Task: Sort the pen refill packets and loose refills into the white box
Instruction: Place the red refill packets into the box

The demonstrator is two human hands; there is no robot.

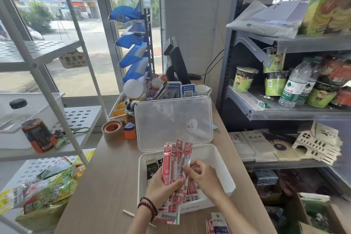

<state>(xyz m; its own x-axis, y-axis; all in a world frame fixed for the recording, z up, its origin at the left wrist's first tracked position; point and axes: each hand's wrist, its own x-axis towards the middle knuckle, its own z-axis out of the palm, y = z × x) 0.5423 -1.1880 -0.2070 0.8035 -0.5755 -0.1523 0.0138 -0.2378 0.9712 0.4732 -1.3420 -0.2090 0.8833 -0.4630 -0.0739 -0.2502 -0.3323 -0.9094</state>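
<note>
The white box [226,173] stands open on the wooden counter, its clear lid [172,119] tilted up behind it. My left hand [161,188] grips a fanned bundle of red pen refill packets [173,161] upright over the box. My right hand [204,176] pinches the right side of that bundle. Black refill packets [152,167] lie at the left inside the box. More red packets [191,194] lie in the box under my hands. Loose packets [217,223] lie on the counter in front of the box, and a white refill stick [128,213] lies to their left.
Tape rolls [112,130] and a cluttered organiser tray [121,106] stand behind the box at left. A white rack [57,119] with a bottle and snack bags flanks the counter's left. A grey goods shelf [284,112] stands on the right. A monitor [175,62] stands at the back.
</note>
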